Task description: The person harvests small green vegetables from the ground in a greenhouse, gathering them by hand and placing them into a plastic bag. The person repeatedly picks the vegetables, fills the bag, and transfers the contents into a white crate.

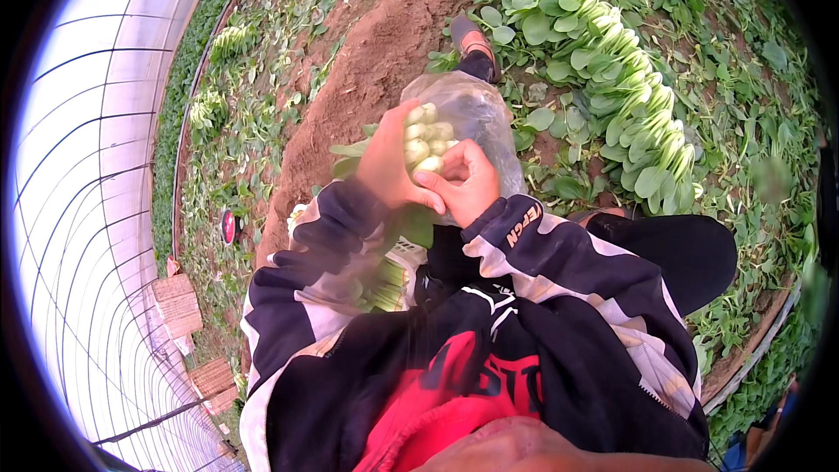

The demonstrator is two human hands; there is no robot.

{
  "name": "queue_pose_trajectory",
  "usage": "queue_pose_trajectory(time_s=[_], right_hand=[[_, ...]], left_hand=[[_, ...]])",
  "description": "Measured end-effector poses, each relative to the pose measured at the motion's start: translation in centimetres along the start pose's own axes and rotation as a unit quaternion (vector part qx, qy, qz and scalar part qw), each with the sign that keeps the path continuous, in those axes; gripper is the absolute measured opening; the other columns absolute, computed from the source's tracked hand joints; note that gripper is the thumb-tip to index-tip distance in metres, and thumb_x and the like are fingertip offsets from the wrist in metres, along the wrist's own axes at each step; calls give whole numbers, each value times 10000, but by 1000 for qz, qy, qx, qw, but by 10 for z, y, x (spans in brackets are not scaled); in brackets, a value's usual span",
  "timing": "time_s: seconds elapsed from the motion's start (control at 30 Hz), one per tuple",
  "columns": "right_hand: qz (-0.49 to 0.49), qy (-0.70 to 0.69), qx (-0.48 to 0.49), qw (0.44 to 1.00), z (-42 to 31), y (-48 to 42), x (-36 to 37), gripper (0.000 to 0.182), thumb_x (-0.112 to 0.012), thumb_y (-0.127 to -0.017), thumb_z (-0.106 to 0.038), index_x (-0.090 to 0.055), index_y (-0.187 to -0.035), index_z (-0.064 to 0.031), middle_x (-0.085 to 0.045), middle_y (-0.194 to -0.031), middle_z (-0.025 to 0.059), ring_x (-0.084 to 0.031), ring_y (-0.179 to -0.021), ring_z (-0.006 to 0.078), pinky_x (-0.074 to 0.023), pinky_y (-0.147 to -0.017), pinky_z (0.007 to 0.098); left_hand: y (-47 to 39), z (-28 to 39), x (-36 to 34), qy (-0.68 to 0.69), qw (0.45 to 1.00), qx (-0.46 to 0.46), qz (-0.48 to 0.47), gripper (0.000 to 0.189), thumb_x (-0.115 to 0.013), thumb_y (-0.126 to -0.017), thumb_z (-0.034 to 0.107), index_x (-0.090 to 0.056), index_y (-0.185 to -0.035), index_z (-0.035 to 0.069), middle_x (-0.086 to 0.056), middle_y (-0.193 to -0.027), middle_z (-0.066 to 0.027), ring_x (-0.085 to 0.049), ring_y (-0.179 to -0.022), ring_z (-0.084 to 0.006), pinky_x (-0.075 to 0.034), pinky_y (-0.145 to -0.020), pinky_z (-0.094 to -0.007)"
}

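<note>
A bundle of green leafy vegetables that look like bok choy (pixel 419 133) is held before me, its pale stem bases turned up. My left hand (pixel 391 160) wraps the bundle's left side, thumb reaching across below it. Against the lower right of the bundle, my right hand (pixel 468 183) grips one stem base between thumb and bent fingers. The two thumbs nearly meet. A clear plastic bag (pixel 482 101) spreads behind and to the right of the bundle; whether the bundle is inside it I cannot tell. Leaves stick out left of my left hand.
Beneath my forearms stands a white plastic basket (pixel 409 252) with more greens. A long row of greens (pixel 629 78) lies at right; small heaps (pixel 233 41) lie left of the dirt strip (pixel 341 85). Cardboard boxes (pixel 177 305) sit by the greenhouse wall (pixel 85 111). Another person (pixel 767 423) is partly visible.
</note>
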State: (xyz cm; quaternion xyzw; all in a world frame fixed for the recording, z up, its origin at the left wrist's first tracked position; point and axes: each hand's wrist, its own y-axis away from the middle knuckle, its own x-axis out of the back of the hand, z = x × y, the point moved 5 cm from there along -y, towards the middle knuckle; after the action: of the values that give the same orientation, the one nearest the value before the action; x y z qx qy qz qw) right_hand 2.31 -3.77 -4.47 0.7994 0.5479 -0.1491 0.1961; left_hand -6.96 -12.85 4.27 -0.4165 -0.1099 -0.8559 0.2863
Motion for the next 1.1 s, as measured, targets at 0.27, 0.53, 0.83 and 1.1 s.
queue_pose_trajectory(time_s=[0.27,0.53,0.83,1.1], right_hand=[[-31,100,113,988,-25,-11,23,144,-727,-870,-121,-611,-880,-36,-653,-767,82,-663,-675,196,-526,-628,326],[125,335,59,932,-33,-48,126,323,-649,-931,-310,-568,-731,-69,-565,-633,140,-595,-614,366,-471,-575,437],[587,482,-60,648,23,-30,507,517,-788,-736,-194,-580,-1180,-29,-639,-1084,194,-618,-1034,360,-488,-914,429],[265,448,43,853,-74,-87,363,291,-767,-769,-137,-706,-1046,-74,-701,-949,48,-659,-796,130,-536,-732,306]], left_hand=[[-4,9,-16,-66,995,36,64,1191,-969,-534,232,-275,-1467,-23,-501,-1318,-175,-570,-1151,-280,-463,-1011,-400],[-6,9,-23,-23,993,98,67,1064,-898,-588,155,-310,-1459,-15,-454,-1378,-183,-480,-1261,-318,-379,-1094,-412],[-4,-4,-22,53,985,138,86,1063,-869,-606,126,-272,-1474,-13,-440,-1395,-188,-473,-1275,-317,-360,-1110,-421],[-12,-7,-11,-12,995,94,24,1076,-889,-617,161,-255,-1468,-11,-443,-1408,-190,-501,-1263,-308,-401,-1089,-409]])
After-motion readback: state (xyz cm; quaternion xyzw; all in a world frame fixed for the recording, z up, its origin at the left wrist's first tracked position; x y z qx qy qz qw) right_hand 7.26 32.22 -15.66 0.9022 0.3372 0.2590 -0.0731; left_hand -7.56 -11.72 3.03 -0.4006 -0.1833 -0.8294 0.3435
